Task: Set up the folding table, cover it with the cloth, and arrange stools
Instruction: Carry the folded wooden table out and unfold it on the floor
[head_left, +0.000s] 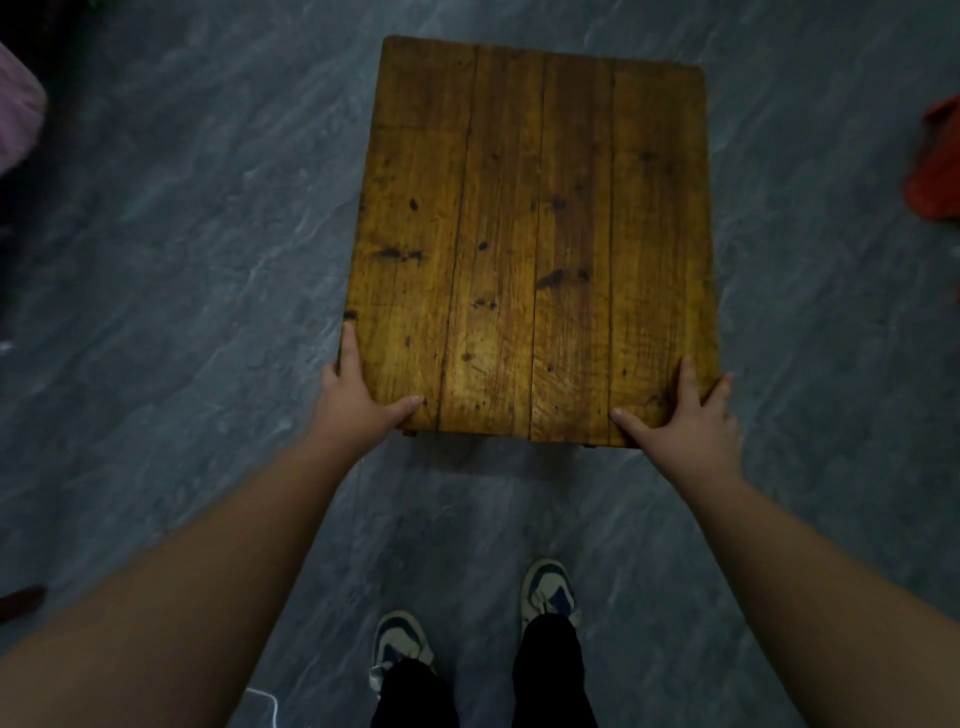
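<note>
Both hands grip the near corners of the worktop (530, 244); the left hand (358, 389) wraps its near left corner with the thumb lying on the planks and the fingers curled over the side edge; the right hand (685, 415) does the same at the near right corner, thumb on top, fingers spread along the side. Ahead of both hands the wooden planked top stretches away, level over the grey floor (182, 260); its legs are hidden beneath it, so whether they are unfolded and locked cannot be told. Behind the hands, the person's shoes (548, 592) stand close to the near edge. Well to the right of the right hand lies something red (935, 166), possibly the cloth; no stools show. The risk, as I judge it: with only the near end held, an unlocked leg could fold and drop the far end, or the near edge could come down on the feet.
</note>
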